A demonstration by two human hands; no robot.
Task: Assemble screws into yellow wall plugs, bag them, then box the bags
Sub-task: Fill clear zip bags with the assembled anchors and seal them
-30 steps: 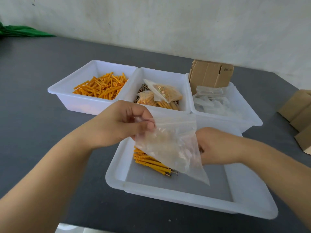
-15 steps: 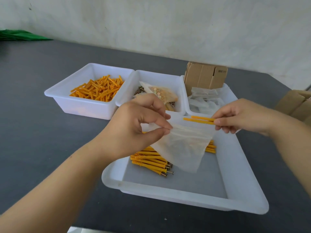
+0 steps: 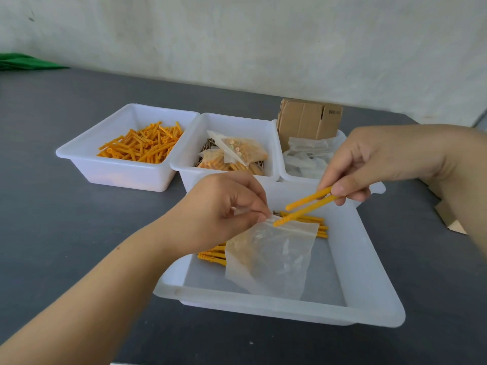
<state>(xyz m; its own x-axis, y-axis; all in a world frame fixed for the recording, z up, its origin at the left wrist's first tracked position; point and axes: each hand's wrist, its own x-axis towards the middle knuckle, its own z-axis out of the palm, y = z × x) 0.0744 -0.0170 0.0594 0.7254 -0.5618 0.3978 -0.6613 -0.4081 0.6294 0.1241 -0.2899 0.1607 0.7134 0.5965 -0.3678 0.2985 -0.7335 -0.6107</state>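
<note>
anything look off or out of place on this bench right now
One oddity: two filled bags lie in the middle bin on top of loose screws rather than in a box. Otherwise nothing spilled or damaged; the left hand pinches the bag mouth while the right hand feeds in two plugs.

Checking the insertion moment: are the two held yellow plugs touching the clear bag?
Touching. In the head view, the lower plug's tip meets the clear bag at its mouth strip.

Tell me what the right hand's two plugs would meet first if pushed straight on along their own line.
Probably the open mouth of the clear bag pinched by the left hand; the right hand's plugs already point there, though depth is unclear.
</note>
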